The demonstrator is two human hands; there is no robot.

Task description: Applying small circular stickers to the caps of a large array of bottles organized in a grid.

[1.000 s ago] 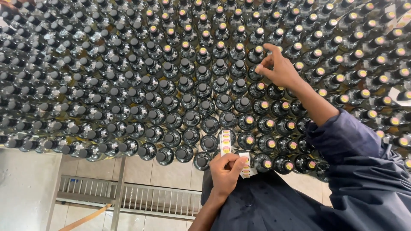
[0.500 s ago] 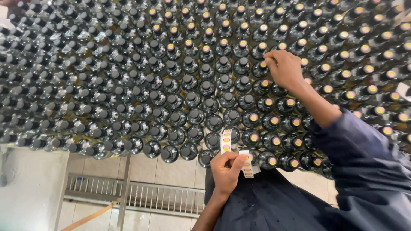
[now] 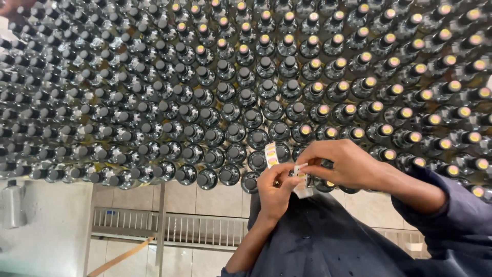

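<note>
A table is packed with several dark glass bottles with black caps. Those on the right carry round yellow stickers on their caps; those on the left are bare. My left hand holds a strip of round stickers upright near the front row of bottles. My right hand has come back to the strip, with its fingertips pinching at the strip's lower end beside my left thumb. Both hands hover just in front of the nearest bottles.
Below the table's front edge lies a pale tiled floor with a metal drain grate. A metal table leg stands at the left of centre. A silvery container sits at the far left. My dark blue clothing fills the lower right.
My right hand left the bottle caps at the upper right and came down to the sticker strip in my left hand. The view shifted closer.
</note>
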